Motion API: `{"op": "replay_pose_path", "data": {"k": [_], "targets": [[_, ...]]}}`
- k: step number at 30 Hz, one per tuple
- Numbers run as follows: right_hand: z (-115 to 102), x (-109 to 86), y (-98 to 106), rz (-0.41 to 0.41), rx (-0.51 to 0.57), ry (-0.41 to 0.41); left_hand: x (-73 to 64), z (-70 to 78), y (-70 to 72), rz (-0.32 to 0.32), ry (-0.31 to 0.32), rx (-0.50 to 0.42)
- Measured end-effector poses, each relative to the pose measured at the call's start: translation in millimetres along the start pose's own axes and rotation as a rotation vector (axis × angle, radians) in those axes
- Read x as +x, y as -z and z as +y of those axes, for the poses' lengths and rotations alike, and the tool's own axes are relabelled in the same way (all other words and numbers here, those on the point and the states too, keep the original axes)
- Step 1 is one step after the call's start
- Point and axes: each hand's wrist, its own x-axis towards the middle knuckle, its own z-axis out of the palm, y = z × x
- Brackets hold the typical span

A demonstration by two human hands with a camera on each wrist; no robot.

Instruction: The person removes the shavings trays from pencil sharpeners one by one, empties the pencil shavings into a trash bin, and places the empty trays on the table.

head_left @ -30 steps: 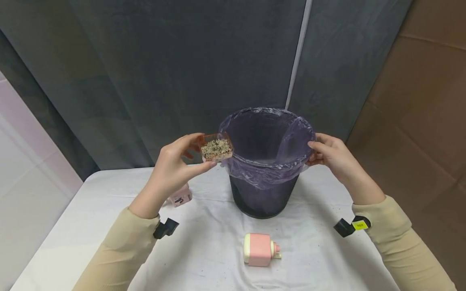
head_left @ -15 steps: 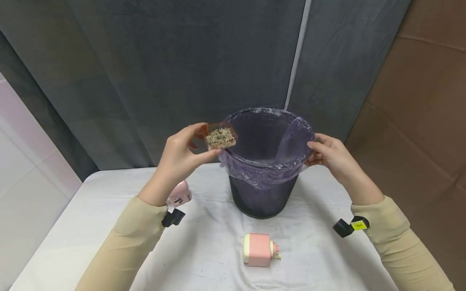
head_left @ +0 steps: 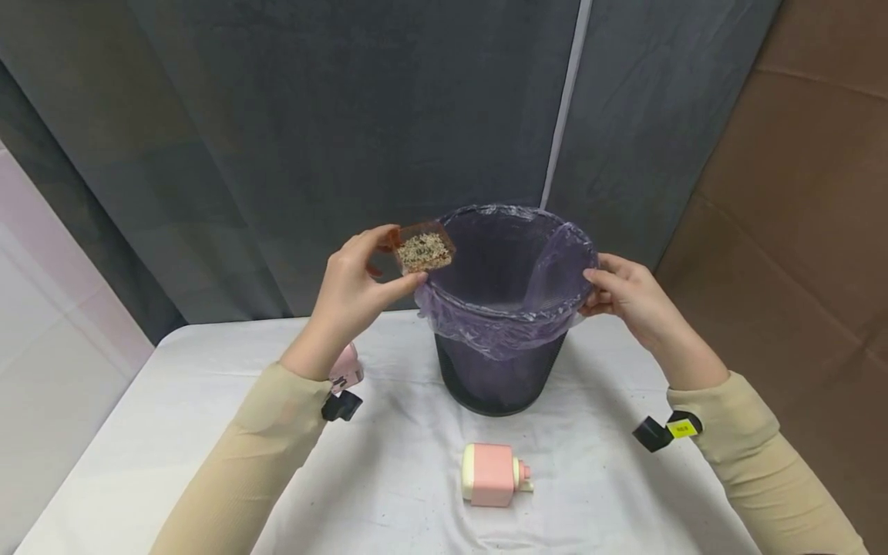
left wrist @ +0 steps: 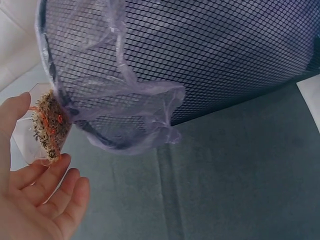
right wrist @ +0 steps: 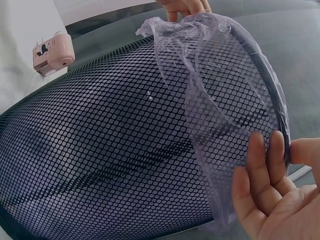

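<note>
In the head view, my left hand (head_left: 357, 281) pinches a small see-through drawer-like box (head_left: 424, 248) between thumb and fingers. Pale and dark crumbly bits, like pencil shavings (left wrist: 50, 125), fill it. The box is tilted and overlaps the left rim of a black mesh wastebasket (head_left: 492, 378). A thin purple bin bag (head_left: 486, 335) lines the basket and folds over its rim. On the opposite side, my right hand (head_left: 627, 293) pinches the rim through the bag, thumb on one side and fingers against the outer mesh in the right wrist view.
A pink and cream boxy gadget (head_left: 491, 475) with a stepped knob lies in front of the basket. Another pink item (head_left: 347, 368) with a dark print stands behind my left wrist. White cloth (head_left: 388, 478) covers the table; a grey curtain (head_left: 347, 139) hangs behind.
My left hand has moved up and to the right with the box, bringing it over the basket's left rim. The right hand stays at the rim.
</note>
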Motion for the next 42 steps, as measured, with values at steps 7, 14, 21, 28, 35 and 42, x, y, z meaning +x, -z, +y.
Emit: {"op": "replay_pose_path", "data": {"k": [7, 14, 21, 28, 35, 42], "targets": [[-1, 0.1, 0, -0.016, -0.010, -0.022, 4.5, -3.5, -6.8, -0.007, 0.030, 0.027], [0, 0.4, 0, -0.016, -0.008, -0.015, 12.2, -0.5, -12.4, -0.012, 0.041, 0.088], [1, 0.0, 0, -0.019, -0.001, -0.012, 16.5, 1.4, -18.2, -0.036, 0.041, 0.163], [1, 0.3, 0, -0.024, 0.000, -0.011, 20.3, 2.4, -22.1, -0.056, 0.024, 0.226], [0, -0.8, -1, -0.020, 0.014, -0.019, 23.7, 2.5, -23.4, -0.053, -0.031, 0.272], [0, -0.8, 0, -0.024, 0.026, -0.014, 27.1, 4.3, -24.1, -0.041, -0.119, 0.320]]}}
